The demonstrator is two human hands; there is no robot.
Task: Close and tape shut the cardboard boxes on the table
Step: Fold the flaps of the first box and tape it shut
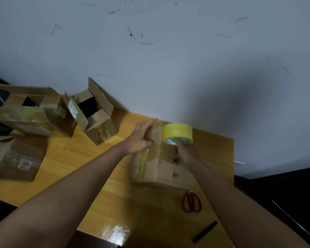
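Note:
A closed cardboard box (166,171) with black scribbles stands on the wooden table (82,158) near the wall. A strip of clear yellowish tape (143,163) runs down its left side and over the top. My left hand (141,136) lies flat with straight fingers against the box's upper left edge, pressing on the tape. My right hand (187,152) grips a roll of yellow tape (177,132) that sits on the box's far top edge.
Red-handled scissors (191,202) and a black marker (205,231) lie near the table's right front. An open box (95,115) stands at the back, a larger open box (32,111) to the far left, and a labelled box (18,158) below it.

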